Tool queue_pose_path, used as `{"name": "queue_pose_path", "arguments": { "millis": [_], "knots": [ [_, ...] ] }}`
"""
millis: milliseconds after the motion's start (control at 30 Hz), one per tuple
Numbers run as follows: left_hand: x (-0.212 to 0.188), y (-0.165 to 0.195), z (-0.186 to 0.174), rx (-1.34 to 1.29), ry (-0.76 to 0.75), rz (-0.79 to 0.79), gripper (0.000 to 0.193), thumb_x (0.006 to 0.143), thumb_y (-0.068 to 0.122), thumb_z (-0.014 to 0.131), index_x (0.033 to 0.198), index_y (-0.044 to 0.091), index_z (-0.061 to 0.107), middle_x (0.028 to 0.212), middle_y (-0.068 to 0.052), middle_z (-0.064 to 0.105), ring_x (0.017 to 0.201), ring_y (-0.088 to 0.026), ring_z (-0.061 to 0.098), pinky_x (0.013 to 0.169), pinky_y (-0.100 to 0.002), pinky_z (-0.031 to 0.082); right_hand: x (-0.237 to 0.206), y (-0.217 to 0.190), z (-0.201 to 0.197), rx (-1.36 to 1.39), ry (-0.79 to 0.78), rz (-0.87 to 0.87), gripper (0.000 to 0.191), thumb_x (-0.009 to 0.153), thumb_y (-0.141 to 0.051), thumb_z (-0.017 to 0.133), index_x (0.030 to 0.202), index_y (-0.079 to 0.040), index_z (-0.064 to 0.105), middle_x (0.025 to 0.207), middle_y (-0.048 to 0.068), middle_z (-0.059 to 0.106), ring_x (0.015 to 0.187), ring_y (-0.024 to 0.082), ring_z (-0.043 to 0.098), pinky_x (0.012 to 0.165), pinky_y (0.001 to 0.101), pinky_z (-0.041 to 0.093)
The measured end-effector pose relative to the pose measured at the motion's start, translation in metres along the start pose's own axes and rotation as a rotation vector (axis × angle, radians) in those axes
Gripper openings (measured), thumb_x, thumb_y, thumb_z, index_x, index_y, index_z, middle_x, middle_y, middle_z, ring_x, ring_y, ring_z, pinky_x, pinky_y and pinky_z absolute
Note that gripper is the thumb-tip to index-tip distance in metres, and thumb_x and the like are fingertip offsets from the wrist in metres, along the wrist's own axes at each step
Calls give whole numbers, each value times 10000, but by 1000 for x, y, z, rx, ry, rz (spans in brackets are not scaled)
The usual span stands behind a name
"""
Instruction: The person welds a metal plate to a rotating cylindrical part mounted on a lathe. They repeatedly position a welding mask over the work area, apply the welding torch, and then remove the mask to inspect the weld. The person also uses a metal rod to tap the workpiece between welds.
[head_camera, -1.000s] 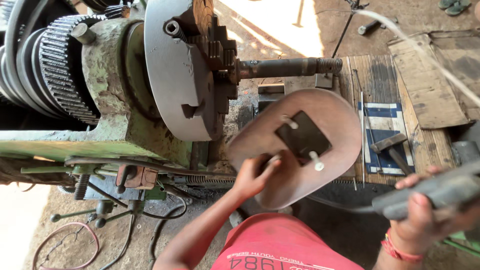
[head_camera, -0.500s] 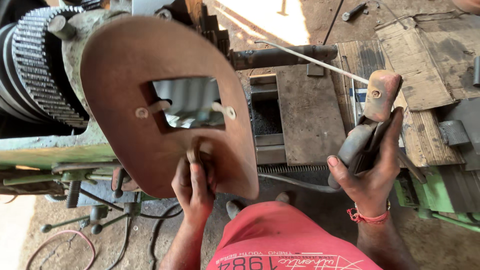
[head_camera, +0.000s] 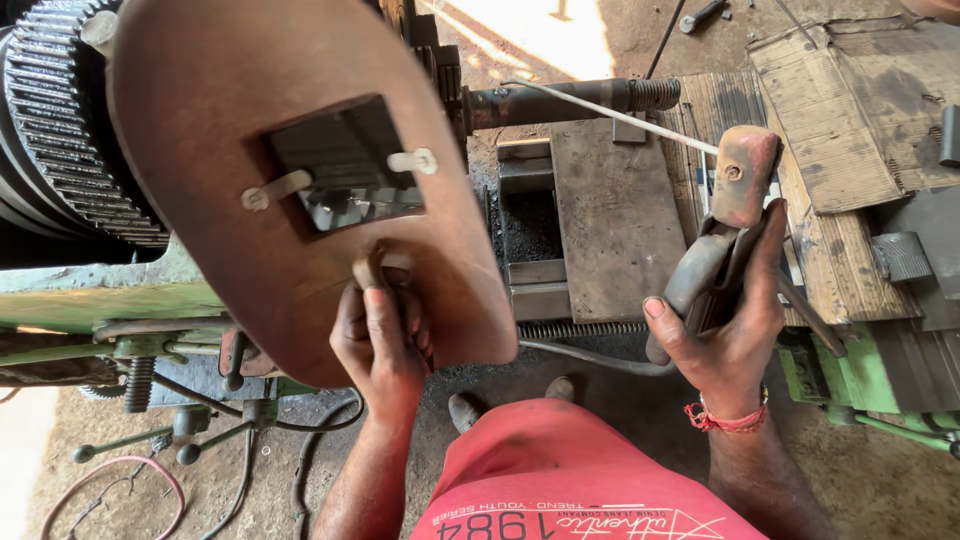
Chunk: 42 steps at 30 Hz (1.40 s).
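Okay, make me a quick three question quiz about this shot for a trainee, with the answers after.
1. True or false: the left hand grips the handle of the brown welding shield.
2. What does the right hand hold? A) a hammer B) an electrode holder C) a wrench
3. Fill in: a thin rod runs from the electrode holder toward the dark ____ of the lathe.

Key: 1 true; 2 B; 3 shaft.

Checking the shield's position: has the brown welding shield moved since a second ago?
Yes. The welding shield, held by the left hand, has gone up and left, now covering the lathe chuck it earlier hung below and right of.
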<state>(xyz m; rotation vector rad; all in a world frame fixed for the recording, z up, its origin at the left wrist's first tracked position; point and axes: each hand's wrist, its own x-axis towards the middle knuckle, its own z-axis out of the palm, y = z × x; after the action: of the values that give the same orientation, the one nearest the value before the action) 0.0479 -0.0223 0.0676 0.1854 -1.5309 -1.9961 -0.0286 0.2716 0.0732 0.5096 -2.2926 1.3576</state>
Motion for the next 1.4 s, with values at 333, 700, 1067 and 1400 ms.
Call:
{"name": "queue_pose_path", "arguments": {
  "millis": [333,700,1067,1400],
  "knots": [
    [-6,-8,13,266,-275,56,228,1102,169,573,932,18,590,708,11,579,591,-48,509,513,-227,403,0,3,3,-17,2,-12,1122,903,-388,799,1661,111,139,1528,260,529,1378,279,576,1200,345,448],
    [-7,-5,30,457,-458,135,168,1037,161,634,979,3,633,676,-67,586,556,-143,538,545,-290,451,1,7,4,-21,8,-66,1165,906,-489,802,1653,106,134,1667,301,393,1570,337,433,1309,394,364],
    [-8,-7,27,479,-452,128,155,1034,146,637,1018,-7,659,694,-63,601,574,-143,558,554,-292,462,-2,7,3,-6,-8,-64,1145,923,-488,789,1659,92,131,1635,298,440,1525,333,494,1269,384,416],
    [-7,-5,28,448,-457,116,170,1030,128,625,1089,-19,688,733,-69,643,621,-132,614,593,-279,496,-2,9,2,-32,2,-42,1151,926,-490,806,1667,79,133,1621,287,474,1508,311,527,1249,374,445]
  ]
}}
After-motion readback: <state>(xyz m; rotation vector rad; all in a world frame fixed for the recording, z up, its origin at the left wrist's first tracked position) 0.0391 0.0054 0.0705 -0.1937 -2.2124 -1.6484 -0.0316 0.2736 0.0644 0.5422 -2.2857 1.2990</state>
